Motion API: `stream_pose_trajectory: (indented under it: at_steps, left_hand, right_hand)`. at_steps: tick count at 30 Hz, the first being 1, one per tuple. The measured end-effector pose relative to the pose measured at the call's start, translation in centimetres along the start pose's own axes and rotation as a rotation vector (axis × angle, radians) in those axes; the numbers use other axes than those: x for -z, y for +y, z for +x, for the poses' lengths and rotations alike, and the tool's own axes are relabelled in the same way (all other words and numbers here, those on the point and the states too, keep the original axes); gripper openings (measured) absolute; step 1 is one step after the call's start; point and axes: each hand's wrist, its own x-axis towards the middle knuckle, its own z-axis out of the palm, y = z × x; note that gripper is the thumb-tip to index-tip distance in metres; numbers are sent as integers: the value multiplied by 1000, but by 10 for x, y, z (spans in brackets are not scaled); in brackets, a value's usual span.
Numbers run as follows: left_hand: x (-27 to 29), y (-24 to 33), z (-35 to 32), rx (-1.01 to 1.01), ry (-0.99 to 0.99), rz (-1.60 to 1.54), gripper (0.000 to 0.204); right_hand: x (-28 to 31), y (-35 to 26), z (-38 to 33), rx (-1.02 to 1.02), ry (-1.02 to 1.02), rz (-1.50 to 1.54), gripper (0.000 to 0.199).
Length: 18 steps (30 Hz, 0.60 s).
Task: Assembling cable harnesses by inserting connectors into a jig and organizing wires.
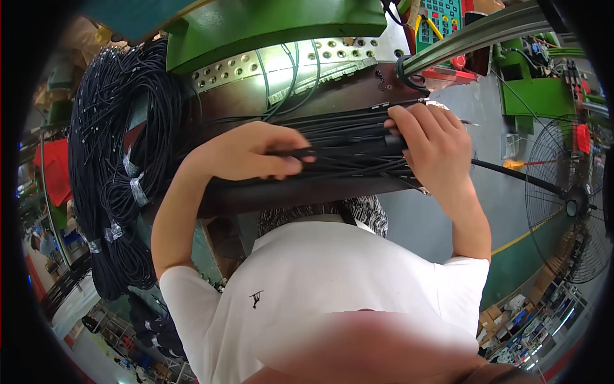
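A long bunch of black cables (348, 144) lies from side to side on the dark brown table in front of me. My left hand (259, 152) is curled above its left part, slightly blurred, with a short dark stretch of black cable between thumb and fingers. Toward the right end of the bunch, my right hand (438, 141) has its fingers bent down over several black cables. Its palm hides their far ends, so how many it grips cannot be seen. A few thin grey-green cables (294, 80) run from the machine down toward the bunch.
Beyond the table stands a green machine (275, 32) with a perforated metal plate (236, 72). Big coils of black cable (121, 83) hang at my left. A metal arm (473, 37), a button panel (441, 19) and a caged fan (572, 208) are on the right.
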Motion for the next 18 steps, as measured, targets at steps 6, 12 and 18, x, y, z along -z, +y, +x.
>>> stream_pose_trajectory:
  at_steps: [6, 12, 18]
  left_hand:
    - [-40, 33, 94, 161, -172, 56, 33]
    - [-69, 24, 94, 97, -59, -310, 20]
    - [-106, 5, 51, -29, 292, -422, 17]
  right_hand:
    - [-7, 9, -21, -64, -31, -137, 40]
    - [-5, -1, -102, -511, 259, 645, 36]
    - [-39, -21, -40, -696, 184, 1454, 39]
